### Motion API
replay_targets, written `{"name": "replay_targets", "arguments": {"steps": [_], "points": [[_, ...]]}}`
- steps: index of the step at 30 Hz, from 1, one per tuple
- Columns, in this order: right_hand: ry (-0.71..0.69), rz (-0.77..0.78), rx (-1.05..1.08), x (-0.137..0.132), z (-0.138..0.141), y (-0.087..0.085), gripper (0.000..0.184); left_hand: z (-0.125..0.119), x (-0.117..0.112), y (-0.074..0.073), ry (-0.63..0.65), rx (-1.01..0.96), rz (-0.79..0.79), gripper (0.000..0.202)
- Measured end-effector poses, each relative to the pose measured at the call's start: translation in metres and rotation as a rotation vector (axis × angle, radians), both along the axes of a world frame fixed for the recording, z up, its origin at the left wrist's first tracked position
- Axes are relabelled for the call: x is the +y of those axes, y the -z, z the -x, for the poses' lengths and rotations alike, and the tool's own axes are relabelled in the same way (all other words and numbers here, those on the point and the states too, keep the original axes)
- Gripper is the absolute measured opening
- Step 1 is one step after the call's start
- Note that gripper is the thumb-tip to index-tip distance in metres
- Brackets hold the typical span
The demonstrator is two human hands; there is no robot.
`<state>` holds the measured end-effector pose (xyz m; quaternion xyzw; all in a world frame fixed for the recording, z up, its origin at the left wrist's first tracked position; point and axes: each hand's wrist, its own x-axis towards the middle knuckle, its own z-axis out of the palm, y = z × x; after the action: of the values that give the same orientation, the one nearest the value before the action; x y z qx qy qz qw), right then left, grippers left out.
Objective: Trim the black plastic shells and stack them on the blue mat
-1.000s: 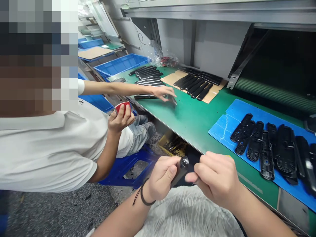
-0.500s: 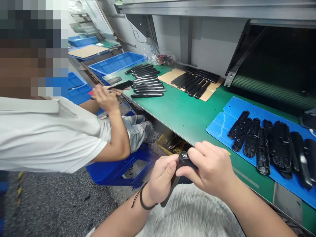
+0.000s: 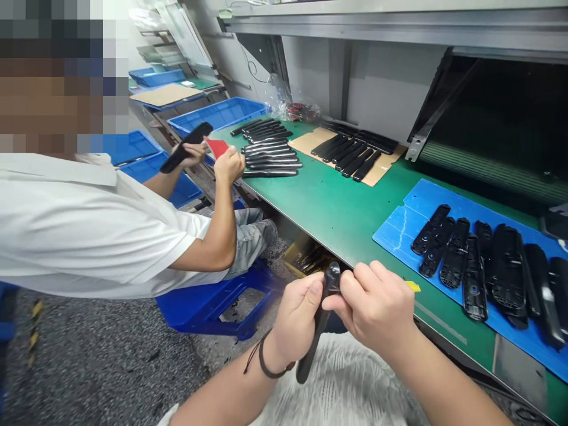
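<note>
My left hand (image 3: 298, 319) is closed around a long black plastic handle piece (image 3: 314, 346), which tilts with its rounded, glossy end up. My right hand (image 3: 375, 302) is closed beside that upper end, its thumb close to the piece. From behind the right fist sticks out the yellow end (image 3: 412, 286) of a slim tool; the fist hides most of it. A thin, light edge shows between the right fingers and the black piece, too small to make out clearly.
On the green bench (image 3: 328, 207), a blue sheet (image 3: 394, 228) bears several black plastic shells (image 3: 475, 278). Glossy black pieces (image 3: 270, 155) lie farther left, others on cardboard (image 3: 370, 174). A co-worker (image 3: 110, 219) sits at left with a black piece and something red.
The right fist has shifted slightly away from the top of the black piece, showing more of its glossy end. The co-worker's hands have moved apart, raising a black piece and something red.
</note>
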<state>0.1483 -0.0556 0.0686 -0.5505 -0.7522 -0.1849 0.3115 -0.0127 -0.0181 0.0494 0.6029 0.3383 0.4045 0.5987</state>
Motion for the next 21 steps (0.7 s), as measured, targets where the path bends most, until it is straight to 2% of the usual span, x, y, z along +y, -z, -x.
{"name": "replay_targets", "arguments": {"steps": [4, 10, 17, 21], "points": [[-0.047, 0.062, 0.018, 0.000, 0.004, 0.007, 0.059, -0.003, 0.005, -0.004, -0.060, -0.018, 0.024, 0.055], [-0.098, 0.119, 0.045, -0.005, 0.009, 0.018, 0.062, -0.008, 0.013, -0.006, -0.097, -0.128, 0.143, 0.054], [-0.104, 0.148, 0.069, -0.006, 0.008, 0.023, 0.058, -0.016, 0.017, -0.012, -0.117, -0.170, 0.187, 0.053], [-0.099, 0.154, 0.066, -0.007, 0.009, 0.024, 0.056, -0.017, 0.017, -0.010, -0.146, -0.184, 0.207, 0.053]]}}
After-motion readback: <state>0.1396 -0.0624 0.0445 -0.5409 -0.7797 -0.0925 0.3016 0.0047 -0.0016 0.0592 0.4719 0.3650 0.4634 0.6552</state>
